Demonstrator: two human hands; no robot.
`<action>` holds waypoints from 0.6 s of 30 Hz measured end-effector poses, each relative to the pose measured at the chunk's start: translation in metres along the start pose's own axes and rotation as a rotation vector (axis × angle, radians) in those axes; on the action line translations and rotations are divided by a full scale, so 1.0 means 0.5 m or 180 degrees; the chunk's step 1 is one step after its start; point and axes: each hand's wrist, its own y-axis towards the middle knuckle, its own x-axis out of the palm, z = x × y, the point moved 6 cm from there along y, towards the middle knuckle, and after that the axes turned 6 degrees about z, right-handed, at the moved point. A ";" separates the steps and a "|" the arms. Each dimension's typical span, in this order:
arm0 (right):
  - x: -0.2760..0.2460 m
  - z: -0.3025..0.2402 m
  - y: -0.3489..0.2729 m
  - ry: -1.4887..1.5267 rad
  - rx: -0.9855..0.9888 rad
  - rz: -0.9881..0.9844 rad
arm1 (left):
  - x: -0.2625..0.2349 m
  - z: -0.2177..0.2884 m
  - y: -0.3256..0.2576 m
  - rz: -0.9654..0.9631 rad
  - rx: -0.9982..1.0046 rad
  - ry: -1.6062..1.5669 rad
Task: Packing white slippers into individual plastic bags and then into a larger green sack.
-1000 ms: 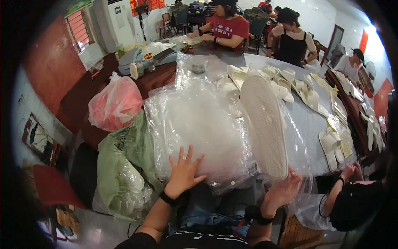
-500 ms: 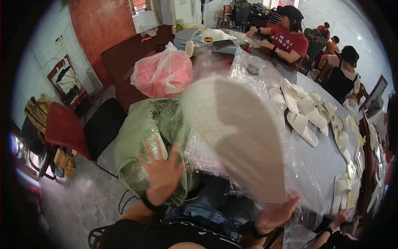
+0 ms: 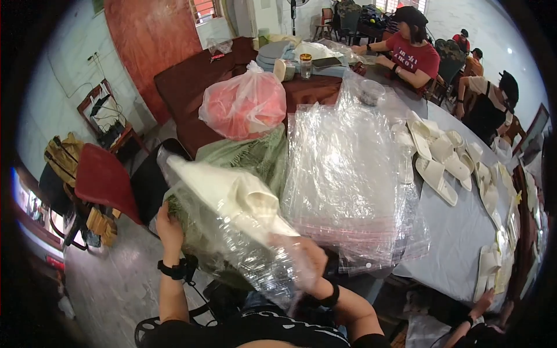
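Note:
Both my hands hold a clear plastic bag (image 3: 243, 249) with a pair of cream slippers (image 3: 232, 194) inside it, low in front of me. My left hand (image 3: 168, 223) grips the bag's left end. Seen partly through the plastic, my right hand (image 3: 307, 264) grips its lower right end. Just right of the bag a stack of empty clear bags (image 3: 348, 174) lies on the grey table (image 3: 464, 232).
A pink plastic bag (image 3: 243, 107) and a green sack (image 3: 255, 156) sit behind the slippers. Several loose cream slippers (image 3: 441, 156) lie on the table. People sit at the far end, and another person's hand (image 3: 481, 301) is at lower right. A red chair (image 3: 104, 180) stands left.
My view has swung further left. The bagged slippers came off the table, swung left and down. Both hands now grip the bag; a second ago they lay flat on the bag stack.

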 end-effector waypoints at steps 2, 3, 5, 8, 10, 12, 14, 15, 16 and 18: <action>0.035 0.037 -0.017 0.0233 -0.0031 -0.0194 | 0.025 -0.036 0.015 -0.0149 -0.0443 -0.2191; 0.045 0.048 -0.029 0.0090 -0.0088 -0.0344 | 0.034 -0.031 0.020 -0.0421 -0.1145 -0.3378; 0.067 0.072 -0.052 0.0011 -0.0144 -0.0571 | 0.048 -0.026 0.048 -0.0661 -0.1746 -0.3932; 0.101 0.142 -0.071 -0.0121 0.0169 -0.0715 | 0.050 -0.036 0.063 -0.0566 -0.1858 -0.3867; 0.127 0.193 -0.067 -0.0577 0.0428 -0.1121 | 0.063 -0.030 0.060 -0.0517 -0.1781 -0.3896; 0.165 0.242 -0.060 -0.0115 0.1234 -0.0797 | 0.040 -0.054 0.047 -0.0064 -0.1666 -0.3298; 0.196 0.305 -0.062 -0.0231 0.0178 -0.0855 | 0.059 -0.081 0.041 -0.0229 -0.1863 -0.3746; 0.223 0.312 -0.060 -0.0254 0.0635 -0.1007 | 0.059 -0.088 0.039 -0.0155 -0.2006 -0.3739; 0.237 0.313 -0.054 -0.0245 0.0629 -0.0982 | 0.060 -0.093 0.039 -0.0080 -0.2148 -0.3732; 0.258 0.312 -0.045 0.0287 0.0661 -0.1027 | 0.061 -0.083 0.049 -0.0069 -0.2064 -0.3752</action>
